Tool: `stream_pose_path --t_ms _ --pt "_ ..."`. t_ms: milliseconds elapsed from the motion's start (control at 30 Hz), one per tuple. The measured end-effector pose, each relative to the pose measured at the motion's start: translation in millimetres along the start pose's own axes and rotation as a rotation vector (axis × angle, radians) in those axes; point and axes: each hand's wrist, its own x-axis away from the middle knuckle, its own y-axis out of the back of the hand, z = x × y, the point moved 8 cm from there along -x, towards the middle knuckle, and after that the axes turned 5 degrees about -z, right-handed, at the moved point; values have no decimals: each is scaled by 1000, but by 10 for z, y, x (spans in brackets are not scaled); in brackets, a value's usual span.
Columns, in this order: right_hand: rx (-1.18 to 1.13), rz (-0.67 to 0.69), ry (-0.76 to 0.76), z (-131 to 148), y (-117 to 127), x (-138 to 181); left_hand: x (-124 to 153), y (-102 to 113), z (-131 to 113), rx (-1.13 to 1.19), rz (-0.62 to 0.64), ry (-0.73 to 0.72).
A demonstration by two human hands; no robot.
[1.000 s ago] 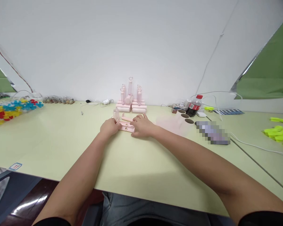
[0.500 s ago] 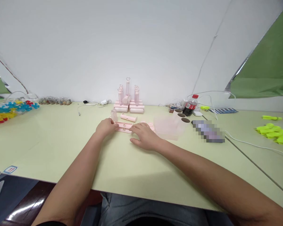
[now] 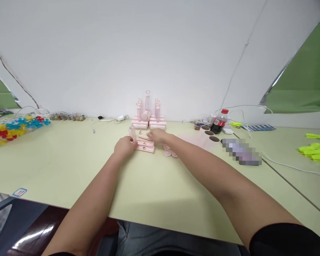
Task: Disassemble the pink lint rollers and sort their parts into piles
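Note:
My left hand (image 3: 124, 146) is closed on the left end of an open pink case (image 3: 148, 149), which lies on the table with its two trough-like halves side by side. Small rings show inside those halves. Just behind it, the fingers of my right hand (image 3: 159, 136) are closed on the right end of a pink half-tube piece (image 3: 143, 134). A clear tube (image 3: 132, 131) stands upright beyond my left hand. Several pink discs (image 3: 167, 153) lie near my right forearm, which partly covers them.
Stacked pink cases (image 3: 140, 125) stand against the wall, topped by clear tubes with heart-shaped loops (image 3: 147, 101). To the right are cardboard-coloured open tubes (image 3: 214, 139), a cola bottle (image 3: 219, 122), a phone (image 3: 241, 152) and cables. Colourful plastic pieces (image 3: 16, 128) lie far left.
My right hand has moved from the open case's right end back to the half-tube piece behind it. My left hand stays at the case's left end. The view has shifted slightly.

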Motion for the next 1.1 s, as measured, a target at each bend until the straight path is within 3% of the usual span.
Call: stream_pose_path --t_ms 500,833,1100 --pt "145 33 163 421 -65 28 12 14 -72 -4 -33 16" --pt "137 101 293 557 -158 69 -82 -59 -84 -36 -99 34" --pt "209 69 293 629 -231 148 -71 5 -86 -12 -113 35"
